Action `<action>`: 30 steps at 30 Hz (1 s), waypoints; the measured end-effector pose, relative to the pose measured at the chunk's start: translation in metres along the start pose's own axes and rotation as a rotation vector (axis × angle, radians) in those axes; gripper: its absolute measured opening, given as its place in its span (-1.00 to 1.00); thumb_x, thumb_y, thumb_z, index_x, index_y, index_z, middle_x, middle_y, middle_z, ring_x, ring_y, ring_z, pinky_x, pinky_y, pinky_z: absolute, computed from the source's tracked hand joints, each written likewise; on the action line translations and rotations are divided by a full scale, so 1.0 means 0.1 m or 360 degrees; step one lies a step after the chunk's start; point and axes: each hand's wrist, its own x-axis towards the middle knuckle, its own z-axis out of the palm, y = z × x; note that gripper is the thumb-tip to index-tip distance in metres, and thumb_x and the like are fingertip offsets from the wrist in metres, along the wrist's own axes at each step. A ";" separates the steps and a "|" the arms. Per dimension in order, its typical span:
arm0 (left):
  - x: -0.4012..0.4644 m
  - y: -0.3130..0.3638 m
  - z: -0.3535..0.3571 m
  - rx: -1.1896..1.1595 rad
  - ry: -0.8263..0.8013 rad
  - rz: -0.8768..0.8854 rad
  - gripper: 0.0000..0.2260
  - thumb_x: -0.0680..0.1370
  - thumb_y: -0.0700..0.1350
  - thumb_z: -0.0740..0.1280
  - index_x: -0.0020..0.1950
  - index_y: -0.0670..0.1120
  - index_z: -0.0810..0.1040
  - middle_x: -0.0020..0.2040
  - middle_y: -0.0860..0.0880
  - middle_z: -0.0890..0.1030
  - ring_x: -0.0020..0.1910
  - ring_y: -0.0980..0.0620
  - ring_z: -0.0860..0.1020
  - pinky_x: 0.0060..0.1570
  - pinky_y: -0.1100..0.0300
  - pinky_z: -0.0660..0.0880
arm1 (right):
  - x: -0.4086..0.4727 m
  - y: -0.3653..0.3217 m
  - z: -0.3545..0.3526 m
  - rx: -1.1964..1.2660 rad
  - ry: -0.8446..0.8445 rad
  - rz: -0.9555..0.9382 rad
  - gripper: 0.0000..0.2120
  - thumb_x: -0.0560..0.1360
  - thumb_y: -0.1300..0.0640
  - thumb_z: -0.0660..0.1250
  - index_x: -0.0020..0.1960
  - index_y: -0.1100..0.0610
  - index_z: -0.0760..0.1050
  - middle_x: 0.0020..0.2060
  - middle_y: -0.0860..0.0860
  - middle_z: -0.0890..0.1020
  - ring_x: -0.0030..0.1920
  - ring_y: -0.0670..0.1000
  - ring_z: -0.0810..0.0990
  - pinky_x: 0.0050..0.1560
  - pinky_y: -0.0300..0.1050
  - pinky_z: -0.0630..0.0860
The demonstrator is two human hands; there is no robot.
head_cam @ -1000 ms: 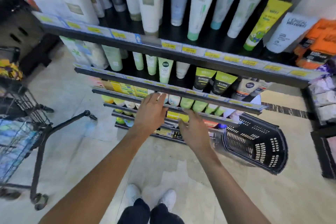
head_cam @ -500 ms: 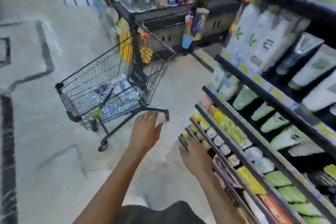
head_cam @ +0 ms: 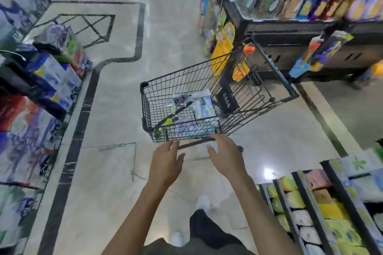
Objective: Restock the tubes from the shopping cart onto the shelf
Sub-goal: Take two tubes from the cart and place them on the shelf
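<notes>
A black wire shopping cart [head_cam: 207,72] stands on the tiled floor straight ahead of me. Several tubes [head_cam: 199,107] in pale blue, white and yellow-green lie on its bottom. My left hand [head_cam: 165,163] reaches toward the cart's near rim with fingers spread and holds nothing. My right hand [head_cam: 226,157] is beside it, fingers loosely extended near the same rim, also empty. The shelf [head_cam: 315,209] with rows of tubes is at the lower right, its black rails slanting across the corner.
Stacked packs [head_cam: 51,80] line the left side of the aisle. A black gondola [head_cam: 300,33] with hanging goods stands behind the cart at the upper right. My shoes [head_cam: 203,203] are on the floor below my arms.
My view has swung left from the shelf to the cart. Both hands left the shelf's tubes and now reach toward the cart's near rim, which looks closer.
</notes>
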 end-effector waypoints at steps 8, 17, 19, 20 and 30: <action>1.12 0.00 0.18 0.0113 -0.0069 -0.0162 -0.62 0.53 -0.04 0.45 0.29 -0.18 0.58 0.08 -0.19 0.64 0.02 -0.27 0.61 -0.02 -0.10 0.58 | 1.43 0.12 -0.24 0.0021 -0.0087 -0.0105 -0.56 0.66 -0.05 0.25 0.50 0.04 0.41 0.48 -0.02 0.46 0.45 0.07 0.40 0.40 0.04 0.43; 2.57 0.08 0.23 0.0072 -0.0064 -0.0229 -0.60 0.60 -0.03 0.39 0.37 -0.20 0.53 0.17 -0.19 0.64 0.13 -0.24 0.59 0.12 -0.11 0.53 | 2.51 0.45 -0.17 0.0023 -0.0342 -0.0032 -0.59 0.66 -0.04 0.27 0.47 0.04 0.44 0.43 -0.02 0.49 0.41 0.06 0.44 0.35 0.06 0.46; 2.86 -0.02 0.34 0.0034 -0.0096 -0.0279 -0.59 0.60 -0.01 0.37 0.38 -0.19 0.52 0.18 -0.19 0.63 0.15 -0.24 0.58 0.13 -0.13 0.53 | 2.72 0.49 -0.11 0.0038 -0.0392 0.0006 -0.59 0.66 -0.03 0.27 0.47 0.03 0.44 0.43 -0.03 0.49 0.42 0.06 0.44 0.35 0.02 0.45; 2.99 -0.07 0.40 0.0019 -0.0109 -0.0300 -0.59 0.60 0.00 0.37 0.38 -0.18 0.52 0.18 -0.19 0.63 0.14 -0.24 0.58 0.12 -0.13 0.54 | 2.82 0.51 -0.08 0.0031 -0.0424 0.0017 -0.59 0.65 -0.03 0.27 0.47 0.04 0.44 0.42 -0.02 0.50 0.42 0.06 0.44 0.35 0.00 0.44; 3.90 -0.68 0.94 -0.0127 -0.0514 -0.0537 -0.58 0.63 0.02 0.32 0.42 -0.17 0.46 0.25 -0.20 0.58 0.19 -0.24 0.54 0.13 -0.13 0.52 | 4.22 0.29 0.16 -0.0052 -0.0670 0.0168 -0.57 0.66 0.01 0.27 0.49 0.08 0.42 0.43 0.04 0.50 0.40 0.10 0.47 0.35 0.03 0.45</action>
